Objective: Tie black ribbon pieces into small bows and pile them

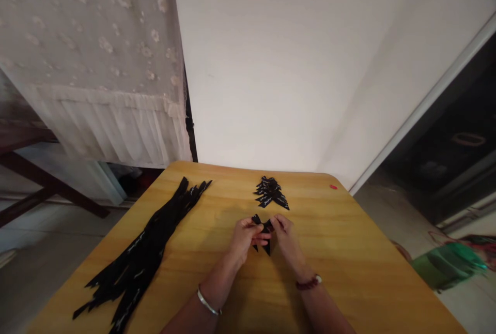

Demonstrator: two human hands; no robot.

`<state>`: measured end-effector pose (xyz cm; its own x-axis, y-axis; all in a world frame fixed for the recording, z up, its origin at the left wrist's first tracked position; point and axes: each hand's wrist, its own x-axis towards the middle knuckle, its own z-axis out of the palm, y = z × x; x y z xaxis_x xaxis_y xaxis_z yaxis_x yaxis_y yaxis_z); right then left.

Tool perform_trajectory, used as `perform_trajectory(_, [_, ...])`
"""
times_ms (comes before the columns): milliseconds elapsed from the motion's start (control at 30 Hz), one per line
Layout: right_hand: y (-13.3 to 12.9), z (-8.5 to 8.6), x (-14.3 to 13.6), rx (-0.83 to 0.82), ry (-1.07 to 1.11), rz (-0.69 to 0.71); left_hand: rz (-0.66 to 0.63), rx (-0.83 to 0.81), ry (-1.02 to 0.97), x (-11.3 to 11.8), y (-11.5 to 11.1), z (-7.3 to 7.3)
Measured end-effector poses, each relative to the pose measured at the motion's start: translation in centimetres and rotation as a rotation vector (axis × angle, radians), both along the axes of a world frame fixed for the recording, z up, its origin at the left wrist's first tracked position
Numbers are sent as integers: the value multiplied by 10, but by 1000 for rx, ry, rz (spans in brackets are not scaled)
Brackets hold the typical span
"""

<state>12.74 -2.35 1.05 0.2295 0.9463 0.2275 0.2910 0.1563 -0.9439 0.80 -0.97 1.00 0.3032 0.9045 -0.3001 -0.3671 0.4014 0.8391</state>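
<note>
Both my hands meet over the middle of the wooden table, pinching one black ribbon bow between them. My left hand grips it from the left, with fingers curled behind its centre. On the other side, my right hand pinches its right loop. Two pointed tails hang below my fingers. Just beyond lies a small stack of black ribbon bows with white lettering, their tails fanned out. To the left stretches a long bundle of loose black ribbon strips, also printed in white.
A small red object lies near the table's far right corner. The far edge meets a white wall panel. A lace curtain hangs at left, beside dark wooden furniture legs. A green translucent container stands on the floor at right.
</note>
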Motion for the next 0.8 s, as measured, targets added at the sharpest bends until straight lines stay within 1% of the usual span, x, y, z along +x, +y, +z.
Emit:
perform_trajectory(100, [-1,2,0,-13,82,-1,-7,-1,0,1,0,0])
perform_trajectory(200, [-3,2,0,-97,256,7,34,-8,0,1,1,-1])
perform_trajectory(267, [-4,1,0,-118,317,35,66,-4,-3,1,1,-2])
perform_trajectory(433, [-2,-3,-1,-31,204,124,72,20,3,3,0,-1])
perform_trajectory(633, [-3,-2,-3,-39,187,140,75,38,18,4,-1,2])
perform_trajectory(700, [-3,0,-3,-47,209,136,47,40,27,4,-2,3])
perform_trajectory(800, [-2,2,-1,-52,267,105,-45,27,56,2,-3,3])
